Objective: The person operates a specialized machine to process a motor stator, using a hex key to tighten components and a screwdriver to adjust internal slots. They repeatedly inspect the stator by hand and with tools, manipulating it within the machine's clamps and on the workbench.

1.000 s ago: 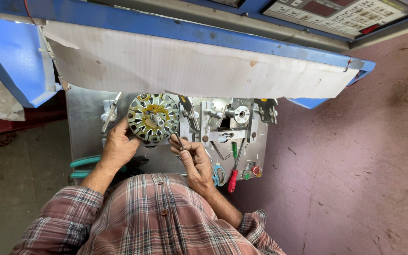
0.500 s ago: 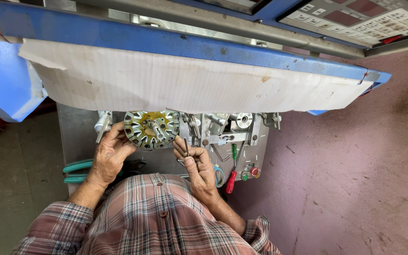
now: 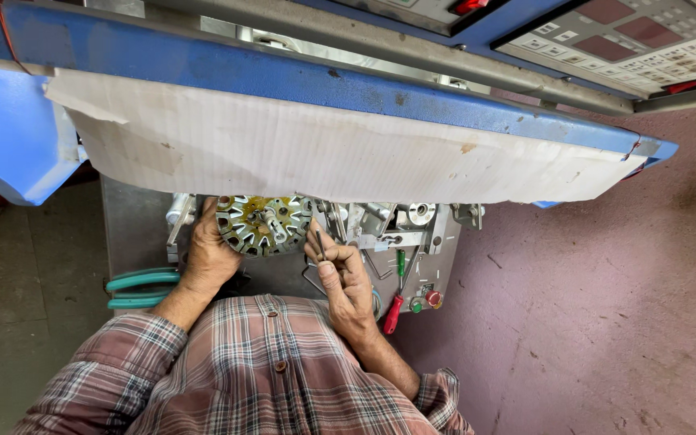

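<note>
Stator (image 3: 263, 224) btwn hands, pliers (image 3: 142, 288) left

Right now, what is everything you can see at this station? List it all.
slotted round core: one, metal with yellowish centre, on the fixture under the paper edge
paper sheet: one, off-white, draped over the blue machine ledge
blue machine frame: one, across the top
control panel: one, grey with red windows, top right
pliers: one pair, green handles, left of the plate
screwdriver: one, red handle, right of the right hand
push buttons: two, green and red, plate's lower right
left hand: on the core's left rim
right hand: pinching a thin metal tool beside the core
</note>
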